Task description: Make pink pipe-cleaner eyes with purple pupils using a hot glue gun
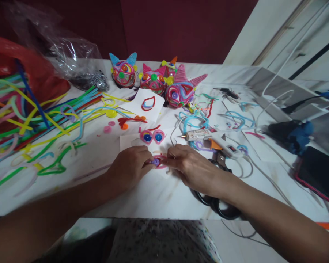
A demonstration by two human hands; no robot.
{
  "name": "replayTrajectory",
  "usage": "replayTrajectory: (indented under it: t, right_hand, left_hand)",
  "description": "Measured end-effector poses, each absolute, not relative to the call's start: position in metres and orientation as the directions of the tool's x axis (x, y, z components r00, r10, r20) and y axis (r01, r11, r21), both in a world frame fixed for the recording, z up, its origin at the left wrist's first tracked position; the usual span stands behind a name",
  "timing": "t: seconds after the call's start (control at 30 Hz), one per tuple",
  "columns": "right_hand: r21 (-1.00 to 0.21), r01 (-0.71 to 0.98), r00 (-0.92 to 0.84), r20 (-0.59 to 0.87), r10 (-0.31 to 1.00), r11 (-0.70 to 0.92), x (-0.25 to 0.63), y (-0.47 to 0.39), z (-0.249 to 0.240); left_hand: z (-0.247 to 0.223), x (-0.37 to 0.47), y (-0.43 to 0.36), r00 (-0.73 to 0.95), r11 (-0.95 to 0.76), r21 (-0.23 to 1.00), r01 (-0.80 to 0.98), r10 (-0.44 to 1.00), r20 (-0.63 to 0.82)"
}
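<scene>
Purple button (155,162), pinched by left fingers (147,159), is apparently being seated in pink loop (161,167) at right fingers (172,163) (grip unclear); pressing seems needed.

The single eye piece (156,162) is ringed in pink and centred with purple, while the double eye piece (152,137) is edged in pink and filled with blue. The leftmost figure (123,75) is topped in light blue; the rightmost figure (180,94) is topped in pink and banded with pink, red and blue. Yellow, green, blue and red are mixed among the fuzzy strips (78,108). The counter (153,201) is veined grey on white, the wall (181,29) is coloured maroon, and the lap cloth (159,241) is flecked dark.
</scene>
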State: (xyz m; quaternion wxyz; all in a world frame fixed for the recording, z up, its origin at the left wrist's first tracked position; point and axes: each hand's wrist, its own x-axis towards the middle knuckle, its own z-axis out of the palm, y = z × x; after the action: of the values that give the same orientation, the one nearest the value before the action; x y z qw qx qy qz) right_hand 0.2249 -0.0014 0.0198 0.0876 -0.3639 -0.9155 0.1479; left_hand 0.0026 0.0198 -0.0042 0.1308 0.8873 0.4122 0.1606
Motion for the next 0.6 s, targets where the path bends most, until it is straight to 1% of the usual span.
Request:
replayTrajectory:
  t: [0.1,0.33,0.6]
  right_hand:
    - [-0.330,0.636,-0.720,0.071,0.690,0.698,0.2255,-0.0015,0.0189]
    - [-0.324,0.629,-0.723,0.091,0.685,0.706,0.2261,-0.0019,0.0202]
    - [-0.311,0.629,-0.728,0.086,0.681,0.712,0.2264,-0.0028,0.0202]
  left_hand:
    - [-0.0035,0.0023,0.0189,0.617,-0.649,0.357,0.671,0.757,0.216]
    - [-0.0049,0.0022,0.0201,0.650,-0.681,0.441,0.585,0.719,0.247]
    - [-0.0083,0.0023,0.0211,0.633,-0.678,0.431,0.595,0.726,0.269]
